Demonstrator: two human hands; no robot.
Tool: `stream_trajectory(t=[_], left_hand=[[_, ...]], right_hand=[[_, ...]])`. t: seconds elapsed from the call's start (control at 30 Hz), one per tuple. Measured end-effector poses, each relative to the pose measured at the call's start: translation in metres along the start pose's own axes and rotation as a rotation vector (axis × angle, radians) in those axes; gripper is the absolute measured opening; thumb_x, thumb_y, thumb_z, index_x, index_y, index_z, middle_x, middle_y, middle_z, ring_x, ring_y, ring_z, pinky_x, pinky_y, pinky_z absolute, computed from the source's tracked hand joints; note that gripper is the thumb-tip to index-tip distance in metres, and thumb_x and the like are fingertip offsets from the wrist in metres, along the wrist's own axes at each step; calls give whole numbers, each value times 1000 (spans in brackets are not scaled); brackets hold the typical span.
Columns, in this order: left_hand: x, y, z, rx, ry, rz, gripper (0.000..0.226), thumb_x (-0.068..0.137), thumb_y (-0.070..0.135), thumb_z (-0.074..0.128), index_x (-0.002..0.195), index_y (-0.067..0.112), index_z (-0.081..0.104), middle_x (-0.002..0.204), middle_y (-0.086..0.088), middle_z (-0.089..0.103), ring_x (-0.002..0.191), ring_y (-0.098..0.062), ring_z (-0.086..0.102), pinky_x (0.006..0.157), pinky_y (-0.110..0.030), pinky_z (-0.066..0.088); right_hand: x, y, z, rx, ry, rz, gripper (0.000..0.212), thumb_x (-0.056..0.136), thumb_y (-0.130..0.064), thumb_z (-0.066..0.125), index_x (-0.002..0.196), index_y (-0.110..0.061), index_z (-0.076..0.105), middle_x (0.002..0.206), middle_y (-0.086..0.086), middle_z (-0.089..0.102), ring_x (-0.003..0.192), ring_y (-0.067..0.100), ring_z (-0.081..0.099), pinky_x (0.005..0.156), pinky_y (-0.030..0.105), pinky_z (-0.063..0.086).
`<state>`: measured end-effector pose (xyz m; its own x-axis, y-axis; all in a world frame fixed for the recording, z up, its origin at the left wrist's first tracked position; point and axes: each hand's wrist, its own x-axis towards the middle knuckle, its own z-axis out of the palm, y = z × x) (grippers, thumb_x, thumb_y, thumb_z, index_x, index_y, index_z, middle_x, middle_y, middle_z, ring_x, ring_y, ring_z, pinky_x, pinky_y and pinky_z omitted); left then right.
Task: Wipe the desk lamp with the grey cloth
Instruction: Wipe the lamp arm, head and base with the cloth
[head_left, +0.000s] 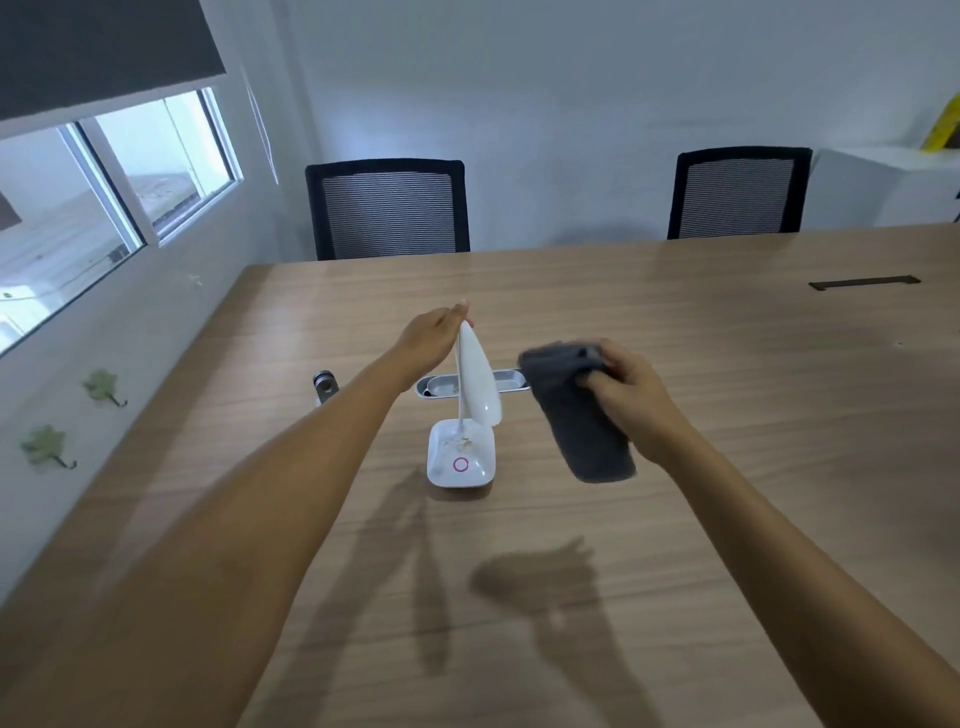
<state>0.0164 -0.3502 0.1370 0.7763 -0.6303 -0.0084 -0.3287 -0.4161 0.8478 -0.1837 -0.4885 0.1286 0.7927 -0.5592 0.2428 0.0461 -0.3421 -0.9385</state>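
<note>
Right hand (631, 397) grips grey cloth (582, 415); left hand (434, 338) steadies desk lamp (475, 384)

Two bare forearms enter from the bottom edge, no sleeve showing on either as far as the picture reaches. The left hand (434, 332) and the right hand (631, 392) wear no gloves, rings, watch or wristband (the right one is slightly blurred). Both arms look slim and smooth.
</note>
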Motion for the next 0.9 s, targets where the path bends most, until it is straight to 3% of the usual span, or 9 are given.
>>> stream_trajectory(t=[0.1,0.2,0.33,0.4,0.47,0.53,0.57,0.77,0.9], left_hand=[[-1,2,0,12,22,-18,57,94,56,32,99,12,68,106,-4,62,110,-30,60,103,-44,46],[-3,4,0,46,31,-15,57,93,58,31,93,12,63,97,-6,57,97,-28,59,101,-50,47],[-4,4,-1,39,30,9,51,93,59,31,94,17,60,99,-8,58,99,-29,60,100,-51,47],[-3,1,0,26,38,22,49,93,59,31,92,19,59,96,-7,57,92,-23,56,99,-51,48],[-3,0,0,37,47,27,52,93,59,30,91,16,59,94,-8,57,89,-22,55,98,-50,49],[-2,-1,1,41,52,27,61,94,58,30,93,7,64,97,-16,62,92,-28,60,97,-51,50],[-1,-2,1,40,56,24,66,94,57,31,98,2,65,101,-19,64,97,-33,62,97,-51,50],[2,-4,2,34,70,23,66,94,54,33,108,-2,65,113,-24,66,105,-37,62,97,-51,49],[2,-2,1,13,60,0,63,93,51,36,106,-3,66,110,-22,67,107,-37,61,97,-51,49]], right_hand=[[13,23,-4,206,218,500,3,89,-14,58,90,-16,60,87,9,63,72,20,59,57,28,46],[14,44,2,478,171,935,30,95,-30,48,85,-2,57,76,11,58,64,22,56,45,30,51],[4,65,25,646,32,1125,48,95,-39,41,75,1,57,57,20,67,53,31,63,32,27,53],[1,62,47,464,-133,1108,35,93,-30,46,79,-1,58,49,16,68,47,27,66,37,24,54],[2,65,75,181,-156,929,19,86,-12,54,102,-1,57,77,17,71,65,27,68,52,28,56],[2,71,102,-46,-84,699,37,78,-8,60,114,-5,54,102,14,66,89,28,64,70,35,57],[0,70,115,-124,-79,619,37,75,-11,61,112,-7,56,100,10,65,92,27,63,76,37,58],[3,88,163,-395,-250,404,29,76,-23,66,104,-16,67,101,9,70,89,25,63,61,24,42],[3,105,138,-464,-118,447,7,74,-14,62,78,-17,67,77,8,62,76,24,59,56,23,37]])
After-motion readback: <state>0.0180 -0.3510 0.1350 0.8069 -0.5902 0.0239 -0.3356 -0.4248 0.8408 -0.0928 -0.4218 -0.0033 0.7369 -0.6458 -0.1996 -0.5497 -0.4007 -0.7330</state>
